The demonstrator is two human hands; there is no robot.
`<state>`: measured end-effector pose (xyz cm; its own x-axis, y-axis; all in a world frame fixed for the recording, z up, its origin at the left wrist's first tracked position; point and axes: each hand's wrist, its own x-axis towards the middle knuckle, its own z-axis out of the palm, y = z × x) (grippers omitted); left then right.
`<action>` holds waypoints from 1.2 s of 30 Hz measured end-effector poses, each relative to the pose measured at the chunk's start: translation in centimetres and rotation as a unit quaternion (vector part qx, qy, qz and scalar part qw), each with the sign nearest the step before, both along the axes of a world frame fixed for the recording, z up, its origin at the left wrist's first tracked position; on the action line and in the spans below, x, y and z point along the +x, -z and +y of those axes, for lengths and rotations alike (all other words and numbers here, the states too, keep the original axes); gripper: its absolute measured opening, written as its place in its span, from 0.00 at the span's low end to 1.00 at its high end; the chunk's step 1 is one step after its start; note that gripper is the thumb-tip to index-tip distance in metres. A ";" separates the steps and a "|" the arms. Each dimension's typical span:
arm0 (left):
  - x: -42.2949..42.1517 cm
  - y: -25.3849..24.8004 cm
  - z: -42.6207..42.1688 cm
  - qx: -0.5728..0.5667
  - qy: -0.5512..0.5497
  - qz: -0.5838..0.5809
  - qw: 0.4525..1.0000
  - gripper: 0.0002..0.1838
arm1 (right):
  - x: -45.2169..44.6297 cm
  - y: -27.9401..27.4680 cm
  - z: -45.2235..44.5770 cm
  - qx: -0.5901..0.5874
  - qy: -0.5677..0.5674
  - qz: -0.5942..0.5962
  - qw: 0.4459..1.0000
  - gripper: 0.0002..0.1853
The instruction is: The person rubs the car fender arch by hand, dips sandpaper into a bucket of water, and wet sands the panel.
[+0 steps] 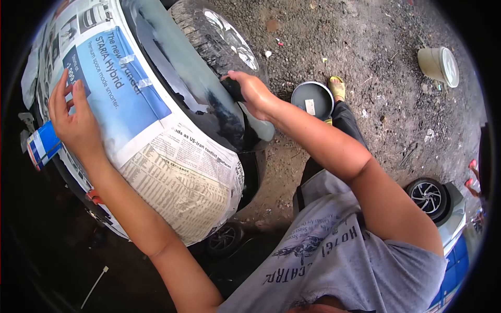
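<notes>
My left hand [77, 117] is over the newspaper sheets [172, 177] that cover the car's body, its fingers apart and holding nothing. Beneath it lies a blue printed advert page [125, 88], fixed with strips of tape. My right hand [253, 94] is at the wheel-arch edge of the grey-green, partly dark-patched panel [180, 62], close to the tyre [190, 26]. Its fingers curl around a dark flat piece [234, 89], mostly hidden by the hand; its kind does not show.
A blue tin [44, 145] stands past my left wrist. A grey basin [313, 100] sits on the gravel near my sandalled foot [337, 88]. Farther right are a lidded pale bucket [438, 67] and a wheel [428, 198] of another car.
</notes>
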<state>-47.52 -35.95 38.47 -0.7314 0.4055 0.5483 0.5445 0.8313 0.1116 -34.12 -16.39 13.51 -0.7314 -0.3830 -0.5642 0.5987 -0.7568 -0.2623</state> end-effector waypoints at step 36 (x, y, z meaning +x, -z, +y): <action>-0.4 0.4 0.0 0.015 0.013 0.007 1.000 0.16 | 10.4 6.5 -5.1 0.601 -0.007 0.624 0.500 0.42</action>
<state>-47.89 -35.94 38.02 -0.7126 0.4075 0.5710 0.5677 0.8132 0.1281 -23.72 -21.53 7.04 -0.8028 -0.3271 0.4986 -0.5955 0.3974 -0.6982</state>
